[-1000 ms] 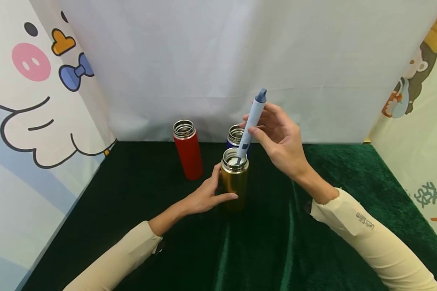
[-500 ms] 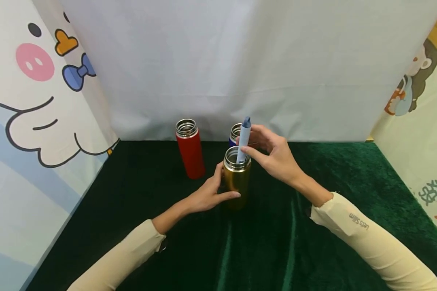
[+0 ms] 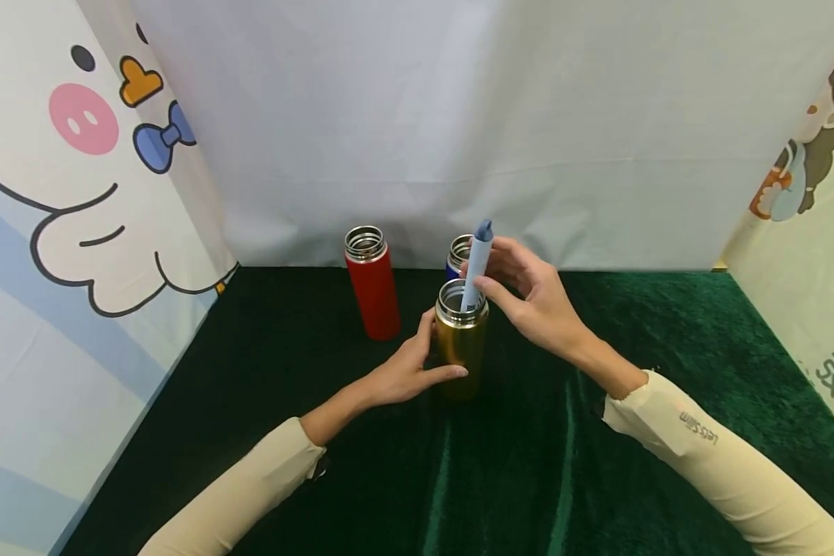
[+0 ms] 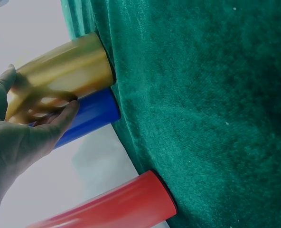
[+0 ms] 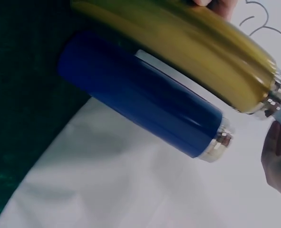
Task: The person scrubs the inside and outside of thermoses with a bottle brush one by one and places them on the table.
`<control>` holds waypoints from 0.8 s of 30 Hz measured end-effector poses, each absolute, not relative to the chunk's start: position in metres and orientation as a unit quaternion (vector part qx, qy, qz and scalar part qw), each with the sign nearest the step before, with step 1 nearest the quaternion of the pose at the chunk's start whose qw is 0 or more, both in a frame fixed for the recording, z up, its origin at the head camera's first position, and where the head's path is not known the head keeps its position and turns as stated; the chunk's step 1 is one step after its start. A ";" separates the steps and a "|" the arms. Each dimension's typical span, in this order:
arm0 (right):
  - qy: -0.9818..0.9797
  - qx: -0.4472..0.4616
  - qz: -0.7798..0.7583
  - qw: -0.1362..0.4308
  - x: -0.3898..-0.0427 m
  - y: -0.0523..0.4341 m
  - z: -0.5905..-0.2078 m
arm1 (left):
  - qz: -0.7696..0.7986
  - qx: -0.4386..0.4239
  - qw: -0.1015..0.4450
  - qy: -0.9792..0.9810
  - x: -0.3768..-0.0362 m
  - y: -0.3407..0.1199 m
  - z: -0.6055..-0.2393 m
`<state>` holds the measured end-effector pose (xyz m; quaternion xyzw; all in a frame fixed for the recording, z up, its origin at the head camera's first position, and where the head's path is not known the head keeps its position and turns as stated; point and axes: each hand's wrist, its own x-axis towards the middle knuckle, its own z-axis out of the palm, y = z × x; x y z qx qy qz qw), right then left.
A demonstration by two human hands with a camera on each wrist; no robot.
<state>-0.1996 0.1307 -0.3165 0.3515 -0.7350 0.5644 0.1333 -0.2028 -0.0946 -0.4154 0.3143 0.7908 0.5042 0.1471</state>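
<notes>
A gold metal bottle (image 3: 461,346) with a bare steel mouth stands uncapped in the middle of the head view. Around its left side my left hand (image 3: 405,372) grips it, thumb across the front and fingers reaching behind. My right hand (image 3: 537,303) pinches the pale blue handle of a bottle brush (image 3: 478,259), which has a darker blue loop at its top. The handle leans slightly right, its lower end inside the bottle's mouth; the brush head is hidden within. In the left wrist view, my left fingers and thumb lie on the gold bottle (image 4: 69,66).
An open blue bottle (image 5: 140,102) stands just behind the gold one, mostly hidden in the head view. Left of it stands an open red bottle (image 3: 375,297). Dark green cloth (image 3: 389,479) covers the table, and a white curtain (image 3: 389,116) hangs behind.
My right hand has lowered the bottle brush, so its handle now dips into the gold bottle's mouth. The left hand keeps its hold. The head view has shifted slightly.
</notes>
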 end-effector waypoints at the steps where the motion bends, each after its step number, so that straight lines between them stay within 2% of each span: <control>1: -0.728 0.350 0.571 0.148 -0.199 0.130 -0.314 | 0.504 0.315 0.148 0.790 -0.203 -0.094 -0.416; 5: -0.692 0.340 0.601 0.210 -0.197 0.129 -0.300 | 0.502 0.313 0.150 0.792 -0.204 -0.094 -0.416; 8: -0.678 0.335 0.615 0.226 -0.197 0.129 -0.296 | 0.499 0.311 0.150 0.795 -0.204 -0.094 -0.416; 11: -0.694 0.327 0.606 0.212 -0.197 0.131 -0.300 | 0.498 0.310 0.151 0.796 -0.204 -0.094 -0.415; 17: -0.749 0.334 0.554 0.141 -0.196 0.133 -0.321 | 0.498 0.315 0.148 0.794 -0.203 -0.094 -0.415; 24: -0.779 0.374 0.487 0.132 -0.195 0.138 -0.318 | 0.497 0.326 0.144 0.791 -0.202 -0.095 -0.414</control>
